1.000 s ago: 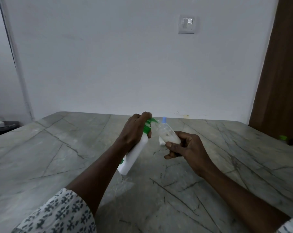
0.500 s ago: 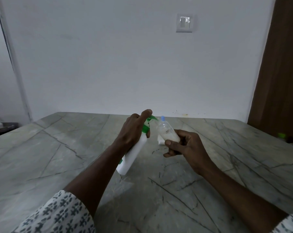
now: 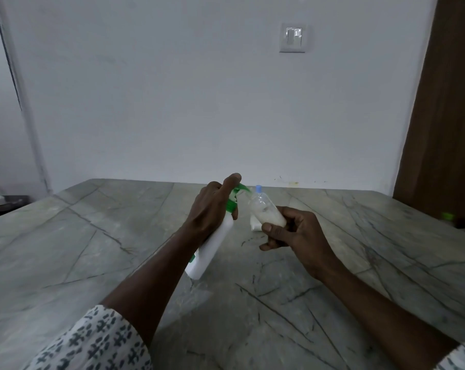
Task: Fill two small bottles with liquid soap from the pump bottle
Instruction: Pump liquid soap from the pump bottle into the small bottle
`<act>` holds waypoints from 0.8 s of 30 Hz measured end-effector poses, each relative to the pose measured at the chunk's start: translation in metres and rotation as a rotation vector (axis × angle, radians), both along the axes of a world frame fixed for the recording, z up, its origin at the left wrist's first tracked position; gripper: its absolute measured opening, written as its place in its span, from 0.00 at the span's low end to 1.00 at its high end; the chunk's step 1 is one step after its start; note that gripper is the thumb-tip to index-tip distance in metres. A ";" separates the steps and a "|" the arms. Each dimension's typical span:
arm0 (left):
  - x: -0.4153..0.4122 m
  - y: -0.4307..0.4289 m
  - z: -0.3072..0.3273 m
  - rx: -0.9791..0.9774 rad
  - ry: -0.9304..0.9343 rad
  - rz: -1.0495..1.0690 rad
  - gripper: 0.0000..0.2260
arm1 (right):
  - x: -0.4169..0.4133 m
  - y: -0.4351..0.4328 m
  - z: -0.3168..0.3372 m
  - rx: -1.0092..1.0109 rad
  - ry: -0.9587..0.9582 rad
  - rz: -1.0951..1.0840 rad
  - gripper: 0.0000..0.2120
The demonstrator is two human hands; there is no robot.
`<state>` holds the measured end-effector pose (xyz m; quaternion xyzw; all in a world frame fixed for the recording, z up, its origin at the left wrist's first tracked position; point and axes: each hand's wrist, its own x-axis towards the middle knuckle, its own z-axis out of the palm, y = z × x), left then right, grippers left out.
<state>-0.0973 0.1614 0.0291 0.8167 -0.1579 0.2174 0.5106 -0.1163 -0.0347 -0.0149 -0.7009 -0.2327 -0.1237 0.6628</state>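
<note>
Left hand (image 3: 212,209) wraps the tilted white pump bottle (image 3: 212,247), forefinger on its green pump head (image 3: 235,194) to press. Right hand (image 3: 298,233) closes round a partly filled small bottle (image 3: 266,212), leaned left so its mouth meets the nozzle. A second white bottle (image 3: 254,225) sits just behind, on the far marble table (image 3: 92,249).

Single head-worn view, looking forward and down, close over table (image 3: 66,249)

A white pump bottle (image 3: 212,244) with a green pump is gripped, tilted, by the left hand (image 3: 212,209), one finger raised over the pump head. A small clear bottle (image 3: 266,212), partly filled with white liquid, is held tilted by the right hand (image 3: 298,233), its mouth beside the nozzle, above a grey marble table (image 3: 66,249).
</note>
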 end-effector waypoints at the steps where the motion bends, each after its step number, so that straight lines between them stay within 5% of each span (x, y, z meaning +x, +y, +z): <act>1: 0.000 0.000 0.000 0.002 0.005 0.008 0.36 | 0.000 0.000 0.000 -0.002 -0.002 -0.004 0.21; 11: 0.001 0.002 0.000 -0.048 -0.021 -0.014 0.25 | 0.001 0.000 -0.004 -0.045 0.002 0.005 0.21; 24: -0.003 0.001 0.002 0.035 -0.035 0.020 0.33 | 0.003 -0.001 -0.003 0.009 -0.003 0.010 0.20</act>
